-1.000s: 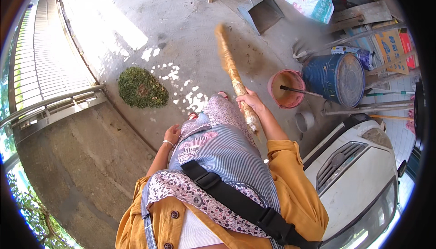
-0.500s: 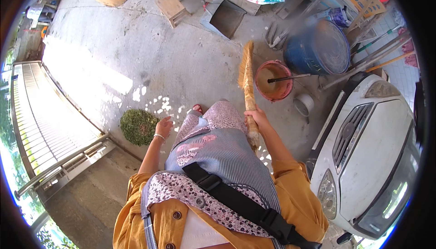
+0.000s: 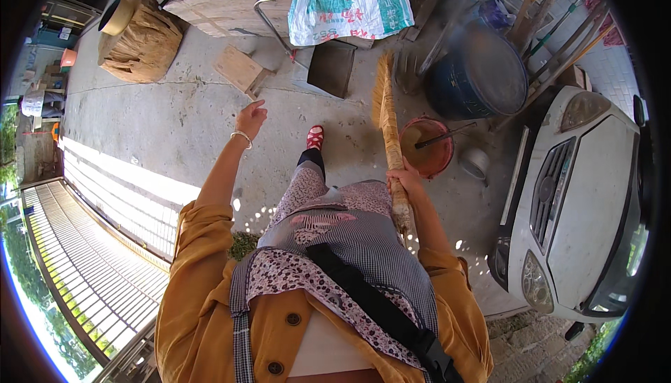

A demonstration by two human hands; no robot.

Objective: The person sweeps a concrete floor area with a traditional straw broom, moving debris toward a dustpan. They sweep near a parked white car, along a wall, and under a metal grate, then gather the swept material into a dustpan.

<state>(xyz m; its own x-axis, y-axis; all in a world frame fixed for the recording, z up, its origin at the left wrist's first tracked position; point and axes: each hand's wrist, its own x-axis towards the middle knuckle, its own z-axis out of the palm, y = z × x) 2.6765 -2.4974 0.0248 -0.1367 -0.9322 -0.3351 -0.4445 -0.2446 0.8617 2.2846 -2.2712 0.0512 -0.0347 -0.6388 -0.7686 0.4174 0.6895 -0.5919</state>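
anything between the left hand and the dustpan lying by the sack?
Head view: between the left hand and the dark dustpan there is only bare concrete floor. The small wooden stool sits just off that line.

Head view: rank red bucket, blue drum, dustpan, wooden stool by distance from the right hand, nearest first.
From the right hand, which holds the broom:
1. Red bucket, just right of the hand.
2. Blue drum, farther up and right.
3. Dustpan, up and left.
4. Wooden stool, farthest, far left.
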